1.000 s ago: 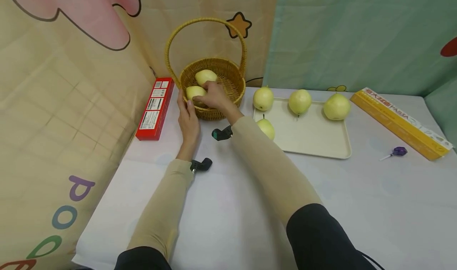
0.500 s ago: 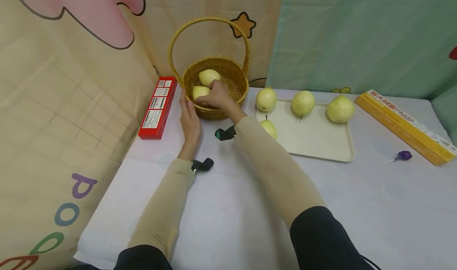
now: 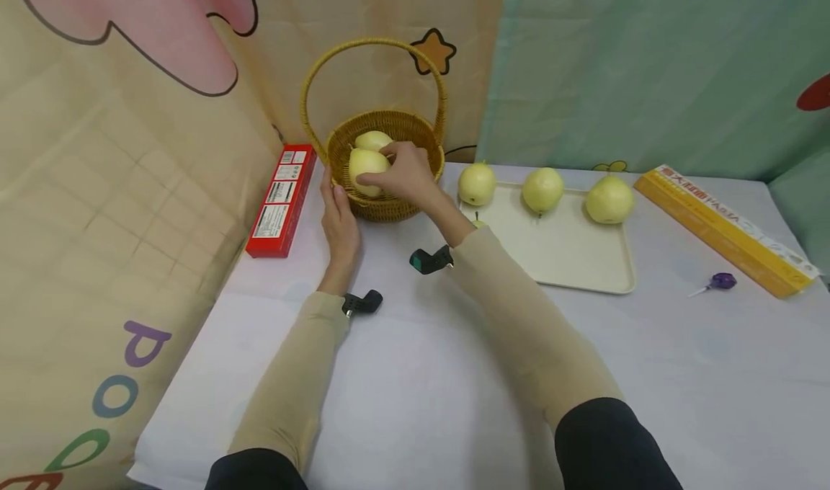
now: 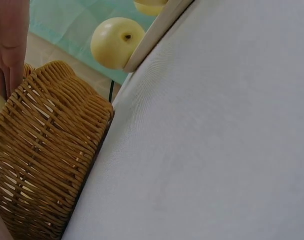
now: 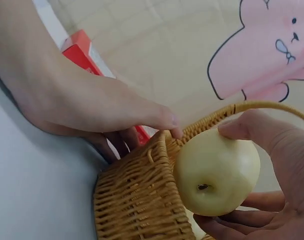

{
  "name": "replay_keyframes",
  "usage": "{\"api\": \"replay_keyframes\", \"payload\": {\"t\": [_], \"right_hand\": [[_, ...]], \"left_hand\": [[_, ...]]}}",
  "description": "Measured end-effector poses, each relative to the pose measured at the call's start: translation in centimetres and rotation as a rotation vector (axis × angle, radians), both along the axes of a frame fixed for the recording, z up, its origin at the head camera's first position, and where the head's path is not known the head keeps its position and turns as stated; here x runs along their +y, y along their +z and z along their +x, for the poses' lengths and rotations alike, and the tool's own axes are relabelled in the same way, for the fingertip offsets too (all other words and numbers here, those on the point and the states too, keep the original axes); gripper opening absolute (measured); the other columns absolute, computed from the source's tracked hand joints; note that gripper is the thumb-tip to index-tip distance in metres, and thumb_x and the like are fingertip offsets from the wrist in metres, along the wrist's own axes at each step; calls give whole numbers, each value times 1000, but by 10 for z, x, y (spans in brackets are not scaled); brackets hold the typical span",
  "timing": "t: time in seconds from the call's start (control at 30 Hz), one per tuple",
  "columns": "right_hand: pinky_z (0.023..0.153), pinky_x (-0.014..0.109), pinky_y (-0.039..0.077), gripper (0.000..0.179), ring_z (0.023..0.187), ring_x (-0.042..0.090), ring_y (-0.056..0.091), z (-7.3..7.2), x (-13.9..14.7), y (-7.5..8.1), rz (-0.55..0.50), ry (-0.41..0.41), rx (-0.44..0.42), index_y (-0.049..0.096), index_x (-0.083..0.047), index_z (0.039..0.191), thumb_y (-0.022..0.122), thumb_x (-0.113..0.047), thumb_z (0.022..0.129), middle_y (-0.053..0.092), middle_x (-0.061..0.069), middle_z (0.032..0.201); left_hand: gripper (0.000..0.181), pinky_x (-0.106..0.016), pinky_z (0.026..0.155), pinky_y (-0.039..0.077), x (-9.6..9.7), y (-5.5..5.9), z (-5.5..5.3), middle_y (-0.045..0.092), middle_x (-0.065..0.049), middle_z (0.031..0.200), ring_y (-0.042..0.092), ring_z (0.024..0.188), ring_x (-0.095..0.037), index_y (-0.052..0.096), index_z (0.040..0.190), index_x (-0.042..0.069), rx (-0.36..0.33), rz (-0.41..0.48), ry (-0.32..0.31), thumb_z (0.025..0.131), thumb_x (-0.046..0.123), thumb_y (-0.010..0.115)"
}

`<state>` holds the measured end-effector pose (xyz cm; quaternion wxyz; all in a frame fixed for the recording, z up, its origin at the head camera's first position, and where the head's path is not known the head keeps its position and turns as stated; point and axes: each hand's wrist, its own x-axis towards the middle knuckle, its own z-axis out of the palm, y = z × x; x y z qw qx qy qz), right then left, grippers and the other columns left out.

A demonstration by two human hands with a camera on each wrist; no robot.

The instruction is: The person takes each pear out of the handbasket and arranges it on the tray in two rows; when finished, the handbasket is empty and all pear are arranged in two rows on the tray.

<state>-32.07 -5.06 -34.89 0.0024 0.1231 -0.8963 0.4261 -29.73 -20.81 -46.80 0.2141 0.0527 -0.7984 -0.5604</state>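
A yellow wicker basket (image 3: 382,211) with a tall arched handle stands at the back left. My right hand (image 3: 408,176) holds a pale yellow pear (image 3: 368,171) above the basket's near rim, thumb on one side and fingers on the other, as the right wrist view shows with this pear (image 5: 217,170). Behind it in the basket lies another pear (image 3: 373,140). My left hand (image 3: 340,234) grips the basket's left front side, its thumb at the rim (image 5: 164,120) and other fingers outside. In the left wrist view the wicker wall (image 4: 46,150) fills the left.
Right of the basket is a cream tray (image 3: 570,259) with several pears (image 3: 543,190), one mostly hidden by the right sleeve. A red box (image 3: 280,202) lies left of the basket. At the right are a yellow box (image 3: 726,230) and a purple lollipop (image 3: 722,281).
My right hand has lifted the nearer pear up from inside the basket and shifted slightly right and nearer. My left hand stays at the basket's side.
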Motion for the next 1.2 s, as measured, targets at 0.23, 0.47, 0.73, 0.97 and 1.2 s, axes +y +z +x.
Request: {"api": "replay_keyframes", "payload": {"t": [0.23,0.47,0.73,0.97,1.2], "right_hand": [[113,47,37,63,114,21,68,30,29,4,-52,-8,64,71,-9,134,86,-45,84,76,7,126],[99,39,53,61,116,21,71,60,56,11,-127,-11,59,70,-12,132,87,-43,82,75,4,127],[93,40,61,60,114,23,74,87,85,4,-224,-35,21,67,-14,134,88,-36,82,75,7,128],[95,42,62,59,117,22,71,106,122,-2,-294,-93,53,69,-15,136,89,-28,83,73,8,130],[92,35,62,56,115,21,72,122,163,-14,-215,-171,79,70,-18,135,89,-33,85,75,7,125]], "left_hand": [[53,-40,129,26,-1,-1,2,29,13,173,32,157,-13,21,167,41,1,-24,14,115,48,26],[55,-39,129,26,-2,1,3,31,12,172,32,157,-14,22,167,41,3,-17,18,114,52,26],[54,-36,129,27,-3,-3,4,30,11,173,32,157,-13,23,167,39,22,-32,15,114,50,27],[55,-35,129,26,-2,-3,3,29,9,173,31,157,-12,21,168,39,16,-32,4,114,52,26],[56,-36,129,27,1,-2,0,30,8,173,32,157,-13,21,168,38,26,-28,4,114,51,29]]}}
